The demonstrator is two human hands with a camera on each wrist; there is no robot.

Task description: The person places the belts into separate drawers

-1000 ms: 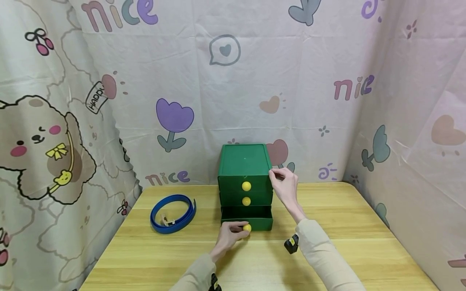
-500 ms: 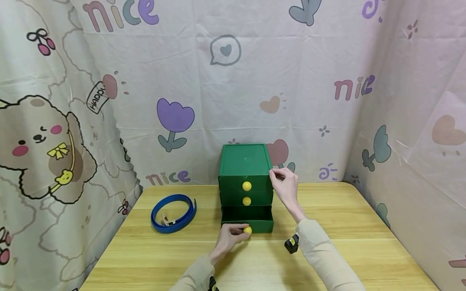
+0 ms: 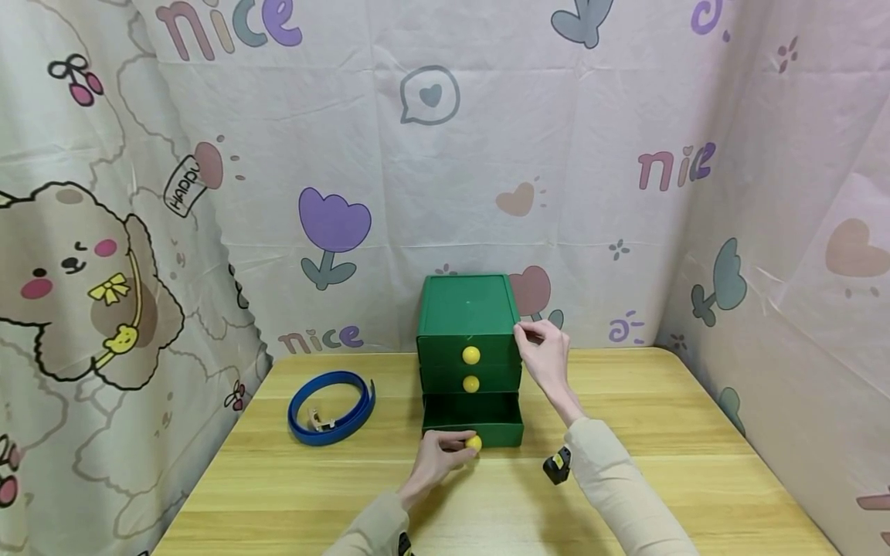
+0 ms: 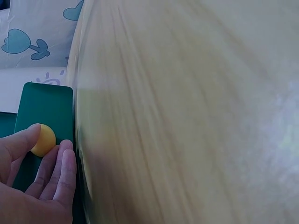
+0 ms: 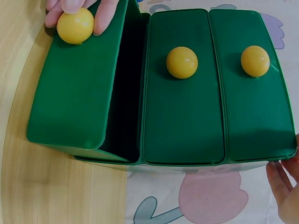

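A small green drawer cabinet (image 3: 469,305) stands at the back middle of the table, with three drawers and yellow round knobs. Its bottom drawer (image 3: 502,435) is pulled partway out, and dark space shows behind the drawer front in the right wrist view. My left hand (image 3: 433,462) pinches the bottom knob (image 4: 45,141) between thumb and fingers. The middle knob (image 5: 181,62) and top knob (image 5: 255,61) are untouched, their drawers closed. At the cabinet's upper right front corner, my right hand (image 3: 545,357) holds the edge with curled fingers.
A coiled blue belt (image 3: 316,439) with a metal buckle (image 3: 320,422) lies on the wooden table (image 3: 626,479), left of the cabinet. Behind and on both sides hangs a printed white curtain (image 3: 445,177).
My left hand has drawn the bottom drawer a little farther out toward me by its knob. The right hand stays at the cabinet's corner.
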